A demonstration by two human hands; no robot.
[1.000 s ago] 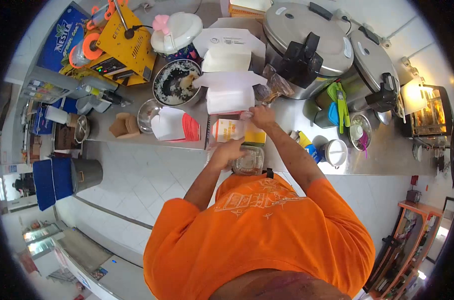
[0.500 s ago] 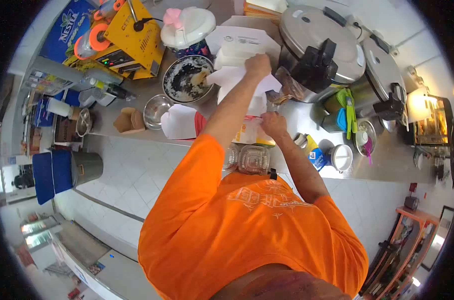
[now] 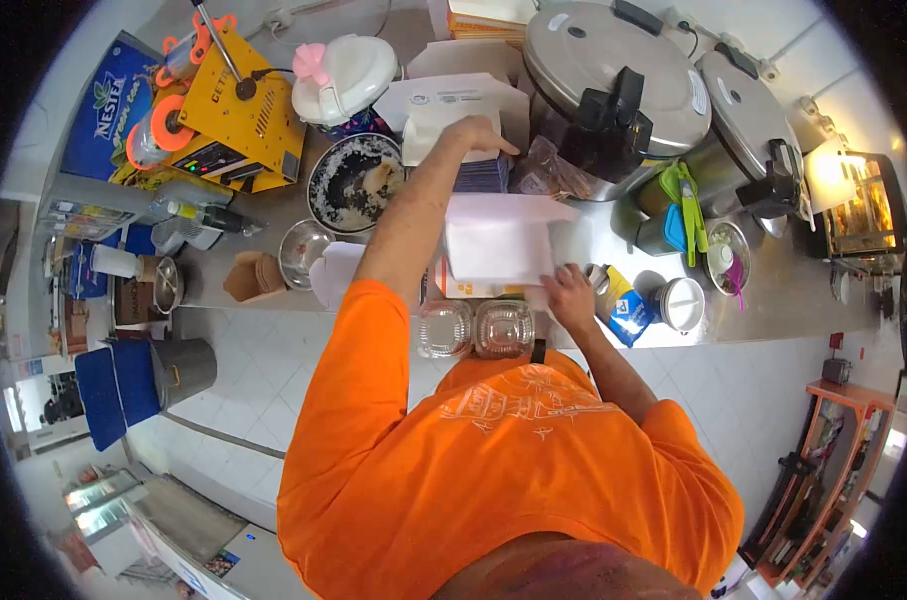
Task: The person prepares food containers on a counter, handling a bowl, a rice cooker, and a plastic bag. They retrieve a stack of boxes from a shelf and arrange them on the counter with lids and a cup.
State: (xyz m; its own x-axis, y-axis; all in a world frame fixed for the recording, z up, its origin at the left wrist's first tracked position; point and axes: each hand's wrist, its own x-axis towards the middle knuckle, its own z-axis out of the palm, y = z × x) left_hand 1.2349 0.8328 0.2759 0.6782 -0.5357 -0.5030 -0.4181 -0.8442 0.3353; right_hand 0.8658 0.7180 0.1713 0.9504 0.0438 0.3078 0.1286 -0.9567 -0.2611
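My left hand (image 3: pixel 473 135) reaches over a white cardboard carton (image 3: pixel 438 95) with raised flaps. One finger stretches out above a stack of dark sheets (image 3: pixel 483 175); the other fingers are partly hidden. Nearer to me lies a white paper box (image 3: pixel 498 245), slightly blurred, on top of a printed yellow and white package (image 3: pixel 473 291). At the box's lower right corner is my right hand (image 3: pixel 571 293), fingers apart, the tips at or very near its edge. Two clear plastic containers (image 3: pixel 503 328) sit at the counter edge in front of my body.
A pot with white remains (image 3: pixel 356 185), a steel bowl (image 3: pixel 305 250) and brown paper boxes (image 3: pixel 253 277) stand on the left. Large lidded cookers (image 3: pixel 613 75) occupy the back right. A blue pouch (image 3: pixel 628 310) and white cup (image 3: pixel 681 304) are right of my right hand.
The white paper box has come down toward me and lies flatter, uncovering the dark sheets. My left hand has shifted left; my right hand has moved nearer my body. The view has shifted slightly.
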